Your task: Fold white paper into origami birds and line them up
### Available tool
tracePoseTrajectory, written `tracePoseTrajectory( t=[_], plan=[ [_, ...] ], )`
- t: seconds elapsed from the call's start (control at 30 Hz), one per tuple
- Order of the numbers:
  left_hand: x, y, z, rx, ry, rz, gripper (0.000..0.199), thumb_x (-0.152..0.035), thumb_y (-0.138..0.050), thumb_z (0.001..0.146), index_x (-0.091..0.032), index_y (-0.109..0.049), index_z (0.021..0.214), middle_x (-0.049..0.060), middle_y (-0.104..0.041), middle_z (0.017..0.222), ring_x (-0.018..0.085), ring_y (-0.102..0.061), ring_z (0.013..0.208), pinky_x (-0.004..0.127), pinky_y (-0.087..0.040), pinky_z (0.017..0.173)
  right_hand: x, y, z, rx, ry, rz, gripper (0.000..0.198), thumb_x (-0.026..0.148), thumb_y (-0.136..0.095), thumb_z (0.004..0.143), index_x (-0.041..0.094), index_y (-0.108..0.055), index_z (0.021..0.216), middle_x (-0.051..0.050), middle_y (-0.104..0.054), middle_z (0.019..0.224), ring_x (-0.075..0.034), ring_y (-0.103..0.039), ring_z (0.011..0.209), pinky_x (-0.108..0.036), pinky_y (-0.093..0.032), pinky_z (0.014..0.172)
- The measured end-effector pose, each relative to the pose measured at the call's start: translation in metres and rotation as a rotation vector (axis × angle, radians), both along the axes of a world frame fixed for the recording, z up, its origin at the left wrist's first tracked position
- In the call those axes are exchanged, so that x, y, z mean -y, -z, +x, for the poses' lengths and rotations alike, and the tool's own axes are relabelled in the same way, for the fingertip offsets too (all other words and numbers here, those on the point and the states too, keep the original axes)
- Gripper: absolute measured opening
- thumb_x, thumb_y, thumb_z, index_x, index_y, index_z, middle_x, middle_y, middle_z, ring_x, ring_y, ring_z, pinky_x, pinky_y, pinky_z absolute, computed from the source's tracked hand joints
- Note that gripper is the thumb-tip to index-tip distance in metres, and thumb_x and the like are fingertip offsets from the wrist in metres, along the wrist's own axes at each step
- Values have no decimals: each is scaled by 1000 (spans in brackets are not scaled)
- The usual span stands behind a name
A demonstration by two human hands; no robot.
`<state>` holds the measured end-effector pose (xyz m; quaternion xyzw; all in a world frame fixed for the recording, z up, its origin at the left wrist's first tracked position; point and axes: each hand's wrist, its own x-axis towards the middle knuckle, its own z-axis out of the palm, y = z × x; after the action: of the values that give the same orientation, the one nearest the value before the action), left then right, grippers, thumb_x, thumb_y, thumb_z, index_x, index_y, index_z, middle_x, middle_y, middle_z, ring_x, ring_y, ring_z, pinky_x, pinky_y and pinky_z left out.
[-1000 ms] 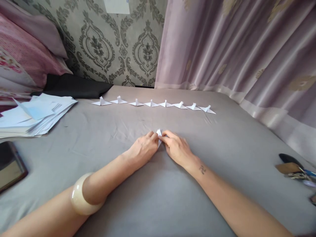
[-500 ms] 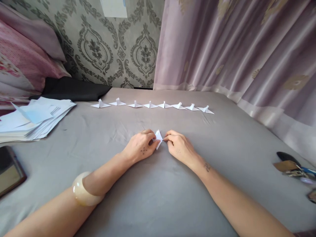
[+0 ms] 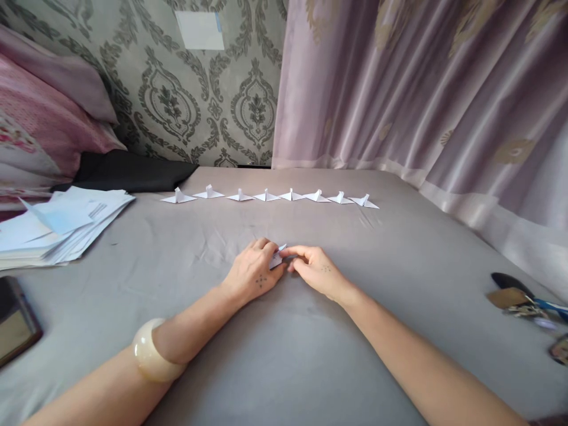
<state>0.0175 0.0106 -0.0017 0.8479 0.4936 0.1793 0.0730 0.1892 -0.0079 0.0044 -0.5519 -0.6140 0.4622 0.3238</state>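
Observation:
A small folded piece of white paper (image 3: 276,259) sits low over the grey cloth, mostly covered by fingers. My left hand (image 3: 255,266), with a pale bangle on its forearm, is closed around the paper's left side, thumb in front. From the right, my right hand (image 3: 315,266) has its bent fingers on the paper's upper right edge, the thumb just below. Whether that thumb touches the paper is hard to see. Beyond the hands, several white folded paper birds (image 3: 266,196) stand in a row across the cloth.
At the left lies a stack of paper sheets (image 3: 66,236), with a phone (image 3: 18,319) in front and a dark folded cloth (image 3: 133,170) behind. Keys (image 3: 521,309) and other small items lie at the right edge. Curtains (image 3: 399,89) hang along the back right.
The folded paper has turned and shows less between my hands. My right hand has shifted left, its fingers now over the paper's upper edge. The whole view has tilted up slightly.

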Motion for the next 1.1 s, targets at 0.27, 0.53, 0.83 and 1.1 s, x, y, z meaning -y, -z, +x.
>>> tracePoseTrajectory(
  t=[0.27,0.53,0.83,1.1],
  plan=[
    [-3,-14,-2,439,-78,-126,18,-23,-49,85,-19,-65,91,5,-66,88,18,-62,80,27,-45,69,0,-8,-5,-97,336,98,31,17,-52,71,19,-63,100,-3,-68,92,-14,-60,71,-27,-47,67],
    [-1,-21,7,1187,-98,-699,26,-38,-72,72,-16,-63,83,0,-67,76,11,-58,67,21,-43,64,1,-4,-8,-280,166,129,27,39,-62,80,17,-64,95,-6,-69,93,-18,-64,87,-30,-48,79],
    [-2,-24,2,710,-186,-573,29,-43,-59,79,-16,-68,74,2,-63,73,16,-56,69,27,-42,64,-4,6,0,-132,231,81,26,37,-60,81,18,-63,98,-2,-69,78,-15,-63,69,-28,-47,66],
    [-10,-3,-1,425,-48,-250,11,-21,-54,78,-17,-63,83,5,-59,89,16,-59,76,29,-47,72,-3,7,-4,272,208,230,8,27,-52,85,23,-58,85,0,-67,77,-16,-62,72,-27,-45,67]
  ],
)
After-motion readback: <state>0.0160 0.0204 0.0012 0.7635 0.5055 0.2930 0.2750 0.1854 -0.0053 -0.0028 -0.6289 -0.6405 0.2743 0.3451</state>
